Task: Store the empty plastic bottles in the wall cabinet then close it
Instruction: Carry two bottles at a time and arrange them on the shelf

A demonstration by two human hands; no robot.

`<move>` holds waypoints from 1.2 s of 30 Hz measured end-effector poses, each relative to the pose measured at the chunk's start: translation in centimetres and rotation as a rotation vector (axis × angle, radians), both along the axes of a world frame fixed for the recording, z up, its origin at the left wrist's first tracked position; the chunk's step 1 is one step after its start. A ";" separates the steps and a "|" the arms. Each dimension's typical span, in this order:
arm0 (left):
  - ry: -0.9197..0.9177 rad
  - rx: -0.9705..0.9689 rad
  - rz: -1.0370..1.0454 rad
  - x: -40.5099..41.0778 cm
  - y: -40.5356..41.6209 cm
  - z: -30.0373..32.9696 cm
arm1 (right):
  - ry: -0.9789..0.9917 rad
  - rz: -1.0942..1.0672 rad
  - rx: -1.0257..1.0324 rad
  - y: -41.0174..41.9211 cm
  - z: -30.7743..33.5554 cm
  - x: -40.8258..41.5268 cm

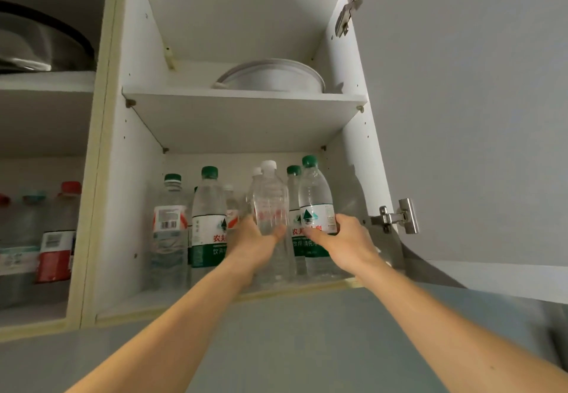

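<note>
The wall cabinet's lower shelf (pixel 215 300) holds several clear plastic bottles standing upright. My left hand (pixel 255 239) grips a white-capped clear bottle (pixel 270 199) at the middle of the shelf. My right hand (pixel 344 239) grips a green-capped bottle with a green and white label (pixel 316 199) just to its right. Further left stand another green-capped, green-labelled bottle (pixel 209 214) and a bottle with a red and white label (pixel 168 223). More bottles stand behind, partly hidden. The cabinet door (pixel 476 116) is swung open on the right.
White bowls (pixel 273 77) sit on the upper shelf (pixel 242 106). The open compartment to the left holds red-labelled bottles (pixel 58 239) and, above them, a metal basin (pixel 37 42). Door hinges (pixel 396 217) stick out near my right hand.
</note>
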State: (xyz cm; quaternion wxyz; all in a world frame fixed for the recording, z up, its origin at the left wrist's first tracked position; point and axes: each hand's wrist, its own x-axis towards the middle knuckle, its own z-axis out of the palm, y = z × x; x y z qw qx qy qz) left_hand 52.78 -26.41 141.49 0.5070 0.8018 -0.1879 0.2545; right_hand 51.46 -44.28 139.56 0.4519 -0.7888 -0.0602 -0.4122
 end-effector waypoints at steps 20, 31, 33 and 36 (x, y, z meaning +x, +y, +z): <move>-0.048 -0.070 0.056 2.7 -5.7 -0.8 | 0.022 -0.256 -0.058 -3.5 -1.0 3.0; -0.543 0.148 0.291 -0.2 2.7 0.9 | -0.487 -0.377 -0.313 0.5 -2.2 0.0; -0.686 0.170 0.425 -0.2 6.2 2.0 | -0.593 -0.203 -0.343 2.7 -1.6 -0.7; -0.728 0.212 0.573 0.1 11.4 3.5 | -0.539 0.016 -0.400 6.6 -0.7 -0.9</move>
